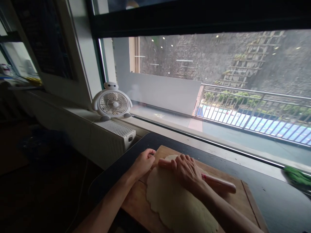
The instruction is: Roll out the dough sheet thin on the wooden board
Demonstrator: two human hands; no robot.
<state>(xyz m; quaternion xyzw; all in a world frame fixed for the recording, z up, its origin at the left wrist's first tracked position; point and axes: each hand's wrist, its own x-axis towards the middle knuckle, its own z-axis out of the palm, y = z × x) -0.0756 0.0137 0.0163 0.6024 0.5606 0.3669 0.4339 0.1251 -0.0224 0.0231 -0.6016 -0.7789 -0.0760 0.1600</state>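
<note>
A wide sheet of pale dough (167,194) with an uneven edge is spread over a wooden board (132,202). Across its far part lies a wooden rolling pin (220,184), slanting down to the right. My right hand (186,168) is wrapped over the pin's middle, hiding that stretch of it. At the board's far left edge, my left hand (145,161) is closed with its fingers curled. Whatever those fingers may grip is hidden.
The board rests on a dark table (272,187) beside a window. A white fan (115,103) stands on the ledge beyond a radiator (119,134), left of the table. Something green (297,176) lies at the right edge.
</note>
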